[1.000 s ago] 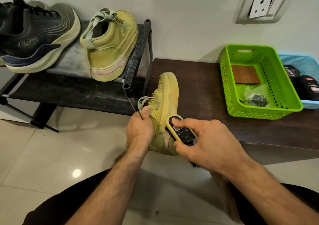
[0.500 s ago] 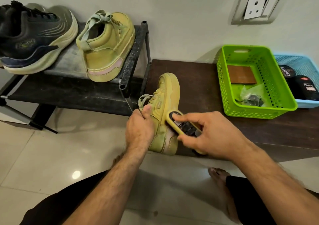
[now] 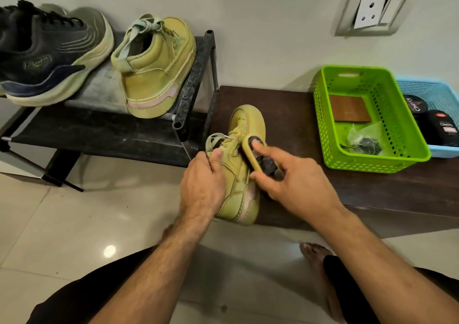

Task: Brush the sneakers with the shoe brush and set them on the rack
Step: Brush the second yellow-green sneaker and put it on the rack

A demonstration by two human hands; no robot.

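A yellow-green sneaker (image 3: 244,124) lies on its side at the left end of a dark wooden bench (image 3: 285,114), toe pointing away from me. My left hand (image 3: 202,182) grips it around the collar and laces. My right hand (image 3: 295,182) holds a yellow shoe brush (image 3: 250,153) with a dark back pressed against the sneaker's side, index finger stretched along the brush. The matching yellow-green sneaker (image 3: 155,67) stands on the black shoe rack (image 3: 191,85) at the left, heel toward me, beside a dark running shoe (image 3: 49,57).
A lime green basket (image 3: 330,124) with a brown card and a small bag sits on the bench at the right. Behind it a blue basket (image 3: 427,92) holds dark polish tins. A wall socket is above. My legs and bare foot rest on the tiled floor.
The brush and my right hand have slid forward along the sneaker's side, from near the heel toward the lace area. My left hand keeps its grip.
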